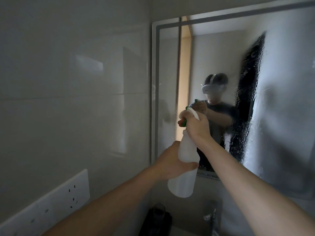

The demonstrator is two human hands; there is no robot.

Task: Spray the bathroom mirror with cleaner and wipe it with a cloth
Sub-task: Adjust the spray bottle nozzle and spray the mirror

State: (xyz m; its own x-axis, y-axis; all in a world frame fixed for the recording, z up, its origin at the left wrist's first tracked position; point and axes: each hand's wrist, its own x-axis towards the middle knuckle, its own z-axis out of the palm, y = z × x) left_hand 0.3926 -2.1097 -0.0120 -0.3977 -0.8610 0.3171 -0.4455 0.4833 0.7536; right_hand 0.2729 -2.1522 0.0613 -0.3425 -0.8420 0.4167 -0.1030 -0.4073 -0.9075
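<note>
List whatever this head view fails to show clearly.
- Head view: trigger of the spray bottle, mostly covered by the right hand.
- Head view: dark object at the bottom, dim and cut by the lower edge.
- Head view: tap, blurred and dim.
- Head view: mirror, right side cut by the frame edge.

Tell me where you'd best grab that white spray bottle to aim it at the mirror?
Take the spray bottle by its narrow neck from behind, as the right hand does, with fingers curled on the green trigger. The nozzle seems to face the mirror, so the rear is free. The body widens downward, so the left hand wraps it from the left to steady the tilt.
</note>
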